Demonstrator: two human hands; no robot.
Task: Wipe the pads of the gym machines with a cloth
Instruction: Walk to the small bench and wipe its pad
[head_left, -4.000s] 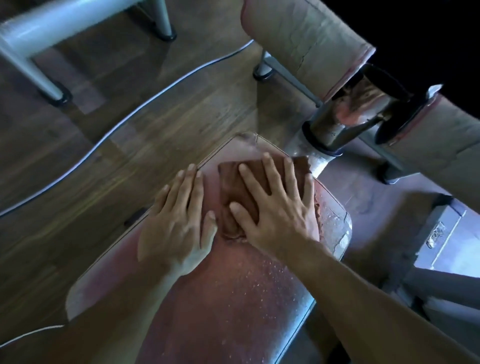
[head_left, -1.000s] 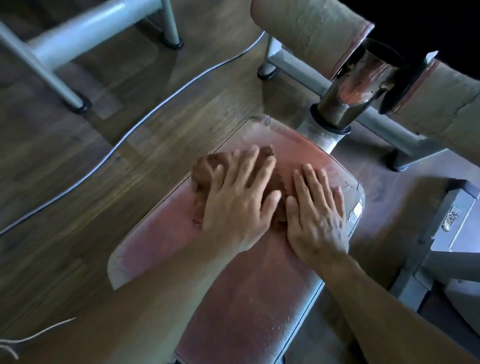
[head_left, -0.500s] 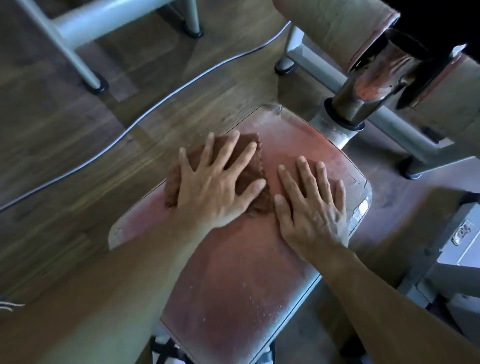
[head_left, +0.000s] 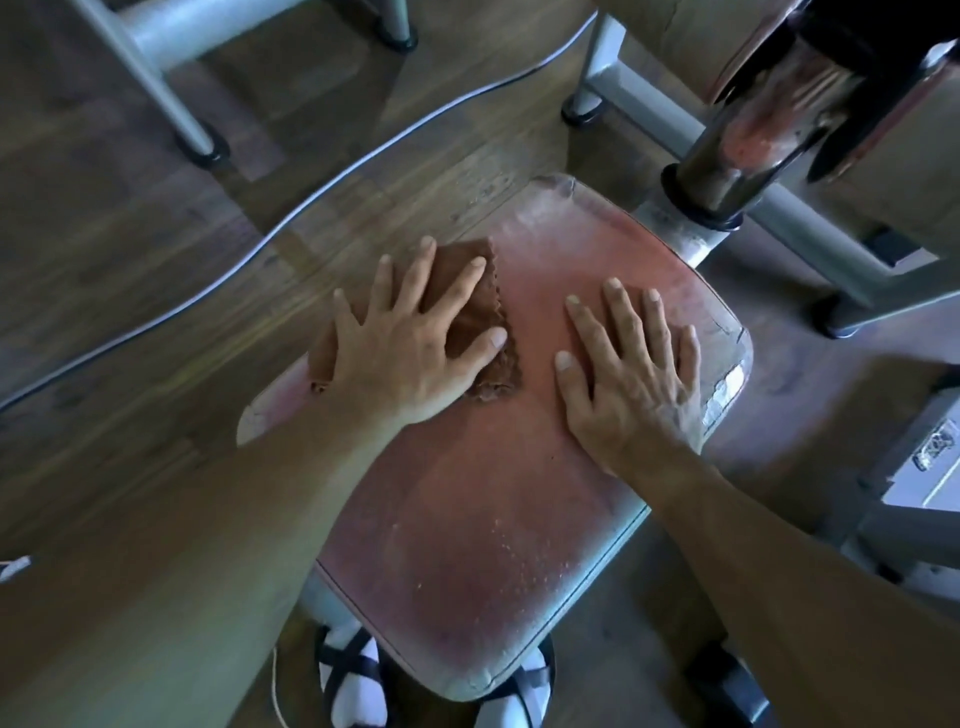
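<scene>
While hands flank it, chrome post (head_left: 737, 135) crowds pad (head_left: 467, 519) — cable (head_left: 311, 208) beyond.

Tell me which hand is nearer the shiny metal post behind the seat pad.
Right. The right hand lies flat on the seat pad toward the side below the metal post. The left hand presses the brown cloth at the pad's opposite edge, farther away.

Dark wood-plank floor (head_left: 130, 218) crossed by a pale cable (head_left: 291, 223), grey metal frame legs (head_left: 171, 109) standing on it.
</scene>
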